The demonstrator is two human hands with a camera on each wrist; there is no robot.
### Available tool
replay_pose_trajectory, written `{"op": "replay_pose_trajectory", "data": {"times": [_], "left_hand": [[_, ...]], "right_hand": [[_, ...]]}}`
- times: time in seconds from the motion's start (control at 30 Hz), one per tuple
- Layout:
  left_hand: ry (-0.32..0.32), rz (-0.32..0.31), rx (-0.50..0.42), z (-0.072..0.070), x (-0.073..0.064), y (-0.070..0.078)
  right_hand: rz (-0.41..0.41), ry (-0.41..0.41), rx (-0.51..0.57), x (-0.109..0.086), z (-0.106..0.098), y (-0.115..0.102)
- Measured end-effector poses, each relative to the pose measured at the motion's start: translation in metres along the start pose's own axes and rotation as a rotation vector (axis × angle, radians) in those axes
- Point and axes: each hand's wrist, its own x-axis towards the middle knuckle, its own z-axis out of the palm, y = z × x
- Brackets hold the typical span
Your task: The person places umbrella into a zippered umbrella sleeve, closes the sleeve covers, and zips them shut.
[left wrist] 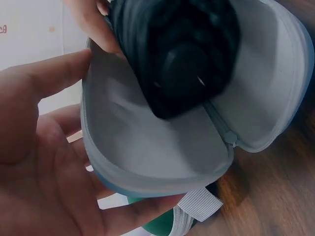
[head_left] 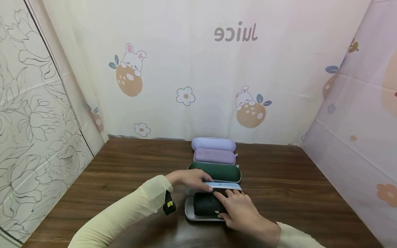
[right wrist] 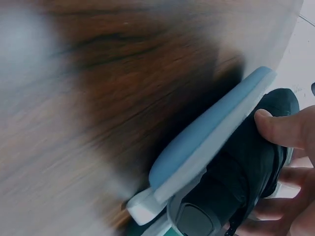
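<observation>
An open zip case (head_left: 222,185) with a light-blue shell and grey lining lies near the table's front. My left hand (head_left: 191,179) holds its far half by the rim, thumb on the edge and fingers behind the shell, as the left wrist view shows. A black folded umbrella (head_left: 207,204) lies over the near half, its round end cap (right wrist: 197,219) facing the camera in the right wrist view. Around the umbrella's body my right hand (head_left: 243,210) is curled, the thumb on one side and the fingers on the other.
Behind the blue case, a green case (head_left: 215,172), a purple case (head_left: 214,156) and a lavender case (head_left: 213,144) lie in a row toward the back of the wooden table (head_left: 139,162). Printed curtains (head_left: 186,62) hang close behind the table and at its sides.
</observation>
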Motion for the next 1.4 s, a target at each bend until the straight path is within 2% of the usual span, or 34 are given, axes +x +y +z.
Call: {"op": "replay_pose_trajectory", "data": {"times": [0.13,0.3,0.57,0.67,0.73,0.8,0.87,0.93,1.0,1.07,1.13,1.23,1.33,1.4], "left_hand": [[0.008,-0.001,-0.007,0.0,0.0,0.001],[0.016,-0.008,-0.013,0.001,0.0,0.002],[0.012,0.007,-0.004,0.002,0.0,0.002],[0.018,-0.002,-0.005,0.002,-0.001,0.003],[0.02,-0.007,-0.007,0.002,-0.002,0.002],[0.022,0.0,-0.006,0.003,-0.003,0.003],[0.025,0.012,0.005,0.003,-0.004,0.003],[0.028,0.026,0.016,0.004,-0.007,0.004],[0.037,0.036,0.035,0.005,-0.009,0.004],[0.05,0.046,0.055,0.007,-0.011,0.005],[0.069,0.056,0.072,0.009,-0.013,0.006],[0.116,0.062,0.124,0.015,-0.016,0.008],[0.17,0.061,0.171,0.023,-0.018,0.011],[0.207,0.062,0.199,0.029,-0.02,0.012]], "right_hand": [[0.003,-0.045,-0.008,0.005,0.003,-0.004],[-0.015,-0.058,0.02,0.007,0.009,-0.006],[0.016,-0.109,0.094,0.004,0.015,-0.009],[0.034,-0.16,0.145,0.002,0.013,-0.006],[0.015,-0.161,0.19,-0.002,0.009,-0.002],[-0.065,-0.076,0.251,-0.006,0.004,0.006],[-0.173,0.09,0.306,-0.01,-0.001,0.016],[-0.271,0.293,0.334,-0.011,-0.005,0.027],[-0.288,0.428,0.374,-0.01,-0.009,0.038],[-0.235,0.454,0.41,-0.008,-0.012,0.047],[-0.161,0.381,0.449,-0.007,-0.013,0.054],[-0.067,0.162,0.519,-0.006,-0.012,0.061],[-0.033,-0.047,0.628,-0.005,-0.009,0.066],[-0.039,-0.126,0.704,-0.005,-0.007,0.067]]}}
